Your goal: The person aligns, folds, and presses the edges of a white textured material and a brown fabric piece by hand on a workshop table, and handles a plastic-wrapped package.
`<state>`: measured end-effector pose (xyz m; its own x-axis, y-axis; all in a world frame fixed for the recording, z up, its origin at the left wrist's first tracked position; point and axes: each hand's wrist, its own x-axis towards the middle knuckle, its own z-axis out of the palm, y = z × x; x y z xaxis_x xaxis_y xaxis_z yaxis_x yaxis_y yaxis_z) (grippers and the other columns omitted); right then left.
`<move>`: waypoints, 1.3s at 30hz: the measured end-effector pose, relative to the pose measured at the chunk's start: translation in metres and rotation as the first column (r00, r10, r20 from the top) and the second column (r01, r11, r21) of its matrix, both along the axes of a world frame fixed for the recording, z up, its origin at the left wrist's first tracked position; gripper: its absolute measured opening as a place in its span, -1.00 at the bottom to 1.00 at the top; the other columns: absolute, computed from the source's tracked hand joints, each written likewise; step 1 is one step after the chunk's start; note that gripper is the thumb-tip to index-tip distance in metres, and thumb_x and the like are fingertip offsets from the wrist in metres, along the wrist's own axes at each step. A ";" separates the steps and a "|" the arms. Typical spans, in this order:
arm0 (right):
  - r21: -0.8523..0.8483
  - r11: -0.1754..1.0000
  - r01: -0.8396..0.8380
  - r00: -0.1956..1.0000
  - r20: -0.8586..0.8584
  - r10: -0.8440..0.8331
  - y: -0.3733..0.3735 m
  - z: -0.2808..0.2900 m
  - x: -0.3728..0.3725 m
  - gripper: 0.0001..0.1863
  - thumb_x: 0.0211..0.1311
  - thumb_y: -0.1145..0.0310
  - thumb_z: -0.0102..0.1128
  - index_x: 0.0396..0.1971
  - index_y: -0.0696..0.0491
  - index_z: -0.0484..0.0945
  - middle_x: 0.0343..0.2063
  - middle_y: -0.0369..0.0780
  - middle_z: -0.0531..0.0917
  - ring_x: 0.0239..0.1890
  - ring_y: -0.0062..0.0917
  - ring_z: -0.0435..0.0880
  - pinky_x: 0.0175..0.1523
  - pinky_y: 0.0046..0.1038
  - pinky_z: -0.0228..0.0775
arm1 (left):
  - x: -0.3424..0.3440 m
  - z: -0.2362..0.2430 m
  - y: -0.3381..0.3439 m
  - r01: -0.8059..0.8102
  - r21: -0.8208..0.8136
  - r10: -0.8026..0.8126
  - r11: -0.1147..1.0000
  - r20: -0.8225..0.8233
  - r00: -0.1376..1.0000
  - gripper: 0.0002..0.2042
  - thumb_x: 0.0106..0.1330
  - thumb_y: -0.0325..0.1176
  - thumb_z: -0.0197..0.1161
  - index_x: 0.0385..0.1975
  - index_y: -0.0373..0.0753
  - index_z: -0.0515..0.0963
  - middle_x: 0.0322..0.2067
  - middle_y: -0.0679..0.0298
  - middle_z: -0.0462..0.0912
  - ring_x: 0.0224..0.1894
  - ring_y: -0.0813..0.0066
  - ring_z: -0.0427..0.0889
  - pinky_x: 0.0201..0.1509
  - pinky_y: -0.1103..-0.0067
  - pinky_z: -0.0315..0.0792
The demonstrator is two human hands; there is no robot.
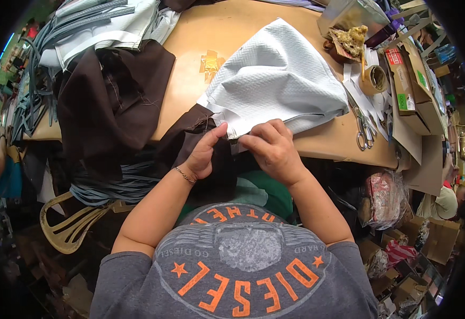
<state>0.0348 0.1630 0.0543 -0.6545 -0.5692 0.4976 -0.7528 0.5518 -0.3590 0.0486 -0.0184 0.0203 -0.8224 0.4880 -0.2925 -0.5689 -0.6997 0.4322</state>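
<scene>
A piece of white textured fabric (285,74) lies across the table, its near corner drawn to the table's front edge. Dark brown cloth (187,130) meets that corner and hangs off the edge, with loose threads where the two come together. My left hand (203,154) grips this join, thumb on top and the other fingers mostly hidden beneath. Close beside it, my right hand (276,151) is closed in a pinch at the white fabric's near edge. Whether anything small sits between its fingertips is hidden.
Scissors (362,130) lie on the tan table (192,34) at right, near a tape roll (373,80) and cardboard boxes (413,90). More brown cloth (112,101) drapes over the left edge, below grey strips (91,21). A chair back (65,223) stands at lower left.
</scene>
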 end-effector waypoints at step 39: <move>-0.839 0.543 0.042 0.704 -0.361 -0.612 0.083 0.138 0.090 -0.88 0.01 0.37 0.17 -0.54 0.07 0.44 -0.45 -0.31 0.48 -0.33 -0.50 0.41 -0.27 -0.49 0.28 | -0.050 -0.066 -0.047 -0.066 -0.195 0.072 0.978 0.022 0.997 -0.61 0.22 -0.21 -0.04 -0.06 -0.37 0.37 -0.14 0.11 0.51 -0.10 0.23 0.50 0.05 0.37 0.34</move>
